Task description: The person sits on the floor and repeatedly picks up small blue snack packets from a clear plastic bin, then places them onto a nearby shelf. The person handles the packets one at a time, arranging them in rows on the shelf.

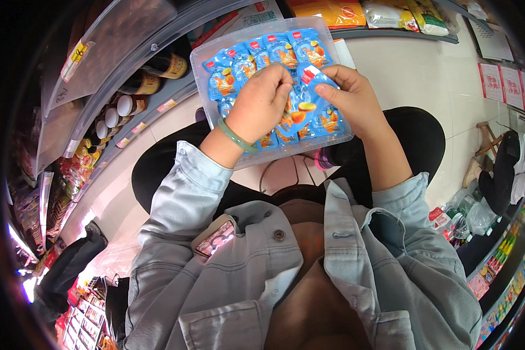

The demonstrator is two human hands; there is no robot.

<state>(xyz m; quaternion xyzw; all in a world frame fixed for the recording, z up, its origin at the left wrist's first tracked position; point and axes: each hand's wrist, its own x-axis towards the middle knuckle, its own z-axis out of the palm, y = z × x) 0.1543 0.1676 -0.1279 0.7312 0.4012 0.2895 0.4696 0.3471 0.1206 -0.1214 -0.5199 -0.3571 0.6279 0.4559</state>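
Note:
A translucent plastic tub [271, 158] sits before me between my knees, filled with rows of blue snack packets [223, 83] that show orange and yellow fruit pictures. Over the tub, one blue packet [307, 98] is lifted and tilted between my two hands. My right hand [354, 94] pinches its upper right edge between thumb and fingers. On the other side, my left hand [262, 94] has its fingers curled in at the packet's left edge; its fingertips are partly hidden. A green bangle [237, 136] circles my left wrist.
Shelving on the left bears dark bottles [170, 65] and white-lidded jars [124, 106]. Bagged goods [389, 15] lie on a low shelf ahead. At the right are a small wooden stool [490, 140], bottles in plastic wrap [472, 212] and another person's dark-clad leg [498, 175].

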